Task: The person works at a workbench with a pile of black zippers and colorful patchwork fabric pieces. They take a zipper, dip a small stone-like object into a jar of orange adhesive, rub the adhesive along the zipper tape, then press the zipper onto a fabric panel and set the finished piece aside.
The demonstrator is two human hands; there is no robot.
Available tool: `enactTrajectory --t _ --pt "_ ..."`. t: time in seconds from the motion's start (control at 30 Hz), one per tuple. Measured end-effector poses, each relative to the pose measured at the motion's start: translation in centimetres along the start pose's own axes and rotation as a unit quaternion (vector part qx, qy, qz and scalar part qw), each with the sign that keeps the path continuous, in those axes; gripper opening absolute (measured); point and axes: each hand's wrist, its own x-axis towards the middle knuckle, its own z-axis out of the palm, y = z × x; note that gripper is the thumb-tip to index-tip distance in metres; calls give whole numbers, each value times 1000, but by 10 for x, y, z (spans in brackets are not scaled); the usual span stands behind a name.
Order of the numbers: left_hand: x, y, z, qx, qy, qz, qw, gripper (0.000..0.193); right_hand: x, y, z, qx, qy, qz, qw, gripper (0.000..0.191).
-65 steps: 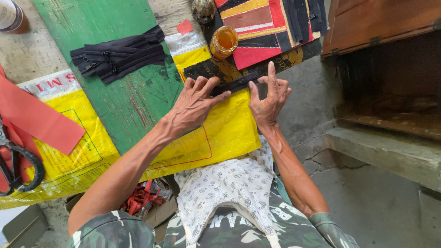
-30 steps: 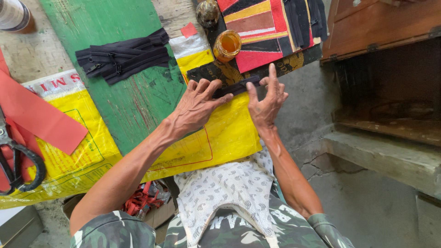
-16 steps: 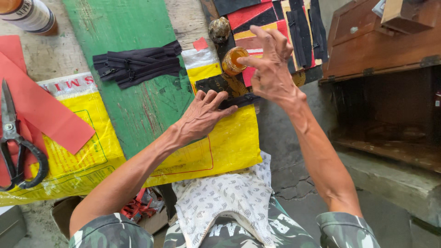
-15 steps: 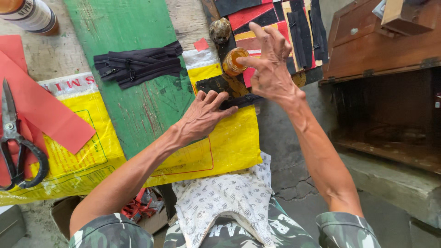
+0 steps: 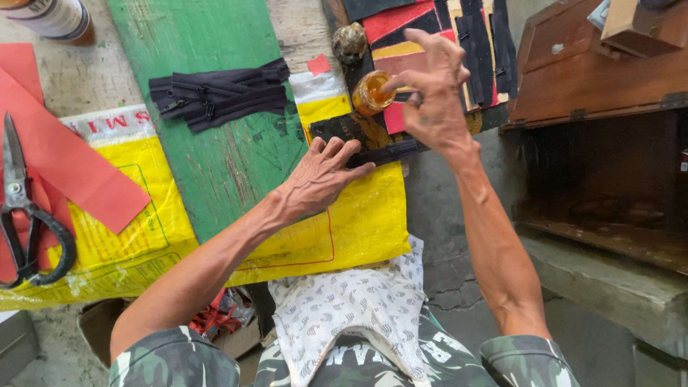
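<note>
Pressing flat with spread fingers, the left hand (image 5: 319, 179) pins a black zipper strip (image 5: 387, 152) on the yellow sack (image 5: 344, 229), apparently to stop it shifting. The right hand (image 5: 433, 93), fingers fanned, is dipped by thumb and forefinger into a small amber jar (image 5: 371, 92) just beyond the strip, seemingly kept within reach.

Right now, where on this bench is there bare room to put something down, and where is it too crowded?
Free: the green board below the black zippers, and the yellow sack under the left hand. Crowded: around the open amber jar where the right hand reaches, and the left edge with scissors and red strips.
</note>
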Motion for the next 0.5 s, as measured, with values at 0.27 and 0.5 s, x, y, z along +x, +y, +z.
enactTrajectory --t 0.27,0.5 --pt "6 2 0 33 -4 7 999 59 -14 -17 -24 75 -8 43 996 50" --pt "12 7 -1 59 -25 3 998 74 -47 -38 -71 191 218 -36 956 42"
